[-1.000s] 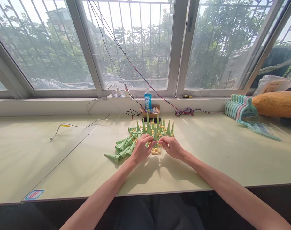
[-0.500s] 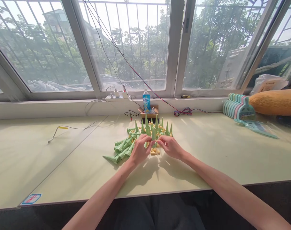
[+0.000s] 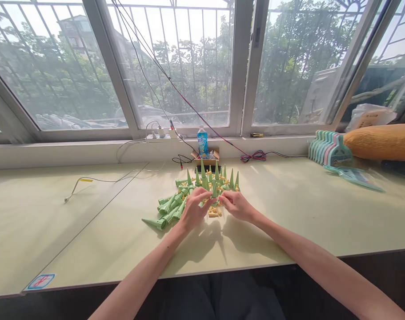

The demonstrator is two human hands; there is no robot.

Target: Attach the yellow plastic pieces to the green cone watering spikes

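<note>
Left hand [image 3: 195,208]: was bare, with slim fingers, above the table [image 3: 322,218].
Right hand [image 3: 237,205]: was bare and similarly slender, also above the table.
Left forearm [image 3: 149,269]: was uncovered, long and narrow, with one small round spot [image 3: 168,246] over the table.
Right forearm [image 3: 289,242]: was uncovered and slim, tapering toward the wrist above the table.
Legwear [image 3: 224,295]: was dark blue-grey, its details lost in shadow below the table's front edge.

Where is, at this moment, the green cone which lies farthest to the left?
In the head view, this green cone lies on the table at the near-left corner of the heap, left of the left hand.
</note>
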